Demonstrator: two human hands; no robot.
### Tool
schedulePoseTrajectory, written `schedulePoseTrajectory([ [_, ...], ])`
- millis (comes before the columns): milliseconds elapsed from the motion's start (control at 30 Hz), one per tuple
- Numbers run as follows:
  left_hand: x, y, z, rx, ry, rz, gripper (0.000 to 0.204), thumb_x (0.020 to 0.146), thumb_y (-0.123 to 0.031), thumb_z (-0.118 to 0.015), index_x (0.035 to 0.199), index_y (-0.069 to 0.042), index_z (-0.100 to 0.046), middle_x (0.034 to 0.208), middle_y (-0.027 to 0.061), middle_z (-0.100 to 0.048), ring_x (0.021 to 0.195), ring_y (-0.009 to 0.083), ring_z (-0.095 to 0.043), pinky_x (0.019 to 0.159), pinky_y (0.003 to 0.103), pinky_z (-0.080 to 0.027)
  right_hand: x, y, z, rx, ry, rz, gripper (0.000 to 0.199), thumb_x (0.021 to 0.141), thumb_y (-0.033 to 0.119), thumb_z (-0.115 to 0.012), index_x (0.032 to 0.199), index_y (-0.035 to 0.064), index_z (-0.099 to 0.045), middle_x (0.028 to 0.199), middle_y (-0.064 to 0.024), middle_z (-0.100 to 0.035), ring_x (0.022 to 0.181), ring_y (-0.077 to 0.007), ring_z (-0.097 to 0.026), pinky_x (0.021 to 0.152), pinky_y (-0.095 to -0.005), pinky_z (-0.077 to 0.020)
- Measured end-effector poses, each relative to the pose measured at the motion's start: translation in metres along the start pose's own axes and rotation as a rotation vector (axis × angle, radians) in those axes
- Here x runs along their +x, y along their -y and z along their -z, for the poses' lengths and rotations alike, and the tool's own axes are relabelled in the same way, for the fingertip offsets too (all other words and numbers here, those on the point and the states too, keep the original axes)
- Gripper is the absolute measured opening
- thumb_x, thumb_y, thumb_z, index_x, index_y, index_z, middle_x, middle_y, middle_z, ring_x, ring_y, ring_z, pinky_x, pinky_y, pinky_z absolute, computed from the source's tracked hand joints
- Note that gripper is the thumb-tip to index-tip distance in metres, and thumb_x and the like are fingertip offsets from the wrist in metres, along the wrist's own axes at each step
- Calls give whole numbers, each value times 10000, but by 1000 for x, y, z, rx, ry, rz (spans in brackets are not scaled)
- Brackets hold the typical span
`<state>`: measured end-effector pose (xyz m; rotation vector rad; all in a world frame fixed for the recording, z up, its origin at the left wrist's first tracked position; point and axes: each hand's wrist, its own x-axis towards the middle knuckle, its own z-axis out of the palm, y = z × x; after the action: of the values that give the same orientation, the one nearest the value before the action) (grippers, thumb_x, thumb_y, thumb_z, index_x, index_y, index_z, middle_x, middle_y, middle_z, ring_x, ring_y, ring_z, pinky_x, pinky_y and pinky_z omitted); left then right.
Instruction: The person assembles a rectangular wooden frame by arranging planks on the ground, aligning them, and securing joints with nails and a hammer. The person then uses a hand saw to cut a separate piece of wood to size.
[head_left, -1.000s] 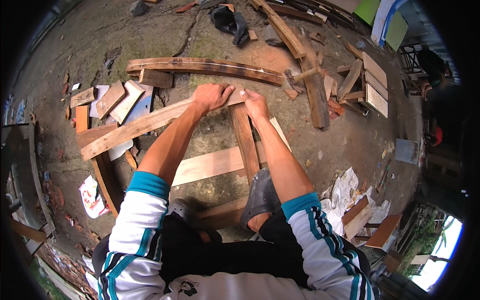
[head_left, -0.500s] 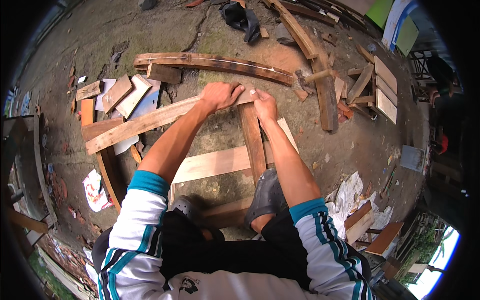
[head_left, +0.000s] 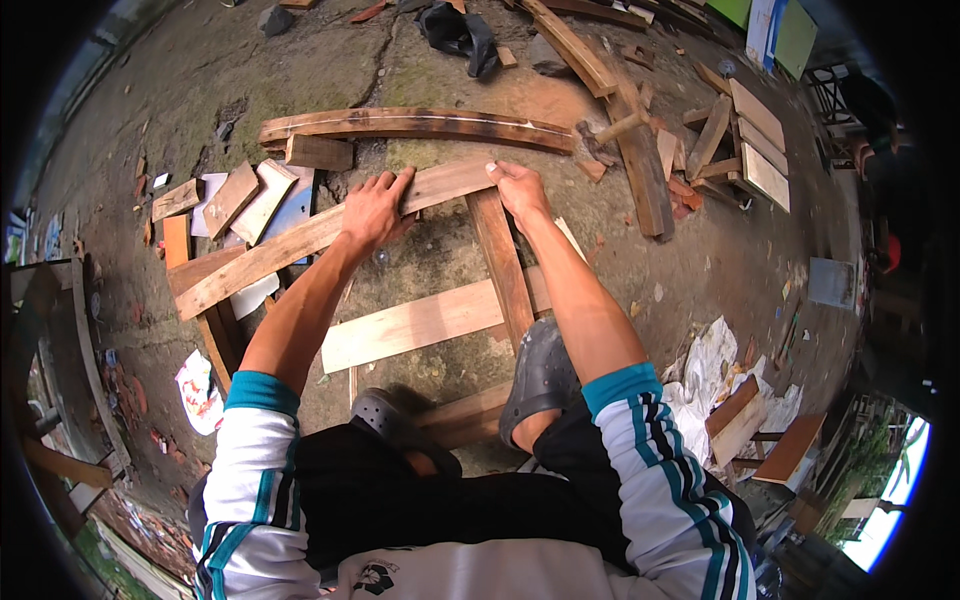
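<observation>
Hands are pressing down on a long, rough-sawn wooden plank (head_left: 330,232) that is lying slantwise across the cracked, mossy concrete ground (head_left: 200,90). The person's left hand (head_left: 375,205) is resting flat on the plank's pale upper face, fingers spread and extended, gripping nothing. The right hand (head_left: 520,185) is curling over the plank's far end, fingers bent around its edge with the thumb on top. Beneath that end, a narrower reddish-brown board (head_left: 500,265) is running toward the person, and the plank is lying across its tip. A lighter, smoother board (head_left: 420,322) is crossing the reddish one nearer the body. A dark grey rubber clog (head_left: 540,375) is planted on the reddish board's near part; a second clog (head_left: 395,425) is sitting beside another strip of timber. Beyond the hands, a long curved beam (head_left: 420,122) with a weathered, darkened surface is lying on the ground, and short offcuts (head_left: 250,195) are sitting scattered to the left.
</observation>
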<state>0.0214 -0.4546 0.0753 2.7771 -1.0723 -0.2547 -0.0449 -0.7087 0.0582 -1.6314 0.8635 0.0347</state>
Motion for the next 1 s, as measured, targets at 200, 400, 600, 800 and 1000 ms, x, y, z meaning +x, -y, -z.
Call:
schedulePoseTrajectory([
  [200,0,-4,-1,-25,-28,-36,863,774,-399,-825,1495,-199,-394,1136,106,-614,1098,310,-614,910,445,-501,10,-16,5,34,24,-1,579,933,287,-750,1366,-58,-582,971,-99,-720,600,-60,-487,628,-251,-466],
  [400,-3,-1,-1,-27,-25,-24,901,754,-394,-840,1509,-217,-383,1128,104,-616,1053,321,-632,899,452,-514,2,-10,3,115,40,-9,547,935,275,-750,1355,-40,-596,693,36,-598,444,-27,-311,399,-252,-224],
  [600,1,0,2,-1,-8,-27,907,746,-395,-840,1512,-224,-385,1122,110,-613,1048,328,-636,886,458,-527,-1,-13,7,89,56,-15,540,937,273,-746,1355,-37,-600,787,5,-662,463,-26,-316,420,-243,-252],
  [800,-3,1,-6,-20,-56,-22,897,757,-382,-831,1516,-229,-380,1119,110,-614,1058,323,-635,896,454,-524,9,-15,7,22,58,-51,553,924,290,-763,1352,-26,-610,1164,-130,-715,833,-121,-647,728,-264,-505],
  [1000,-2,-5,3,-14,9,-2,898,763,-403,-834,1514,-217,-378,1170,102,-616,1138,307,-604,932,448,-500,-2,-9,4,-69,-8,35,557,925,384,-739,1351,43,-634,1302,-153,-679,1160,-203,-655,974,-303,-481],
])
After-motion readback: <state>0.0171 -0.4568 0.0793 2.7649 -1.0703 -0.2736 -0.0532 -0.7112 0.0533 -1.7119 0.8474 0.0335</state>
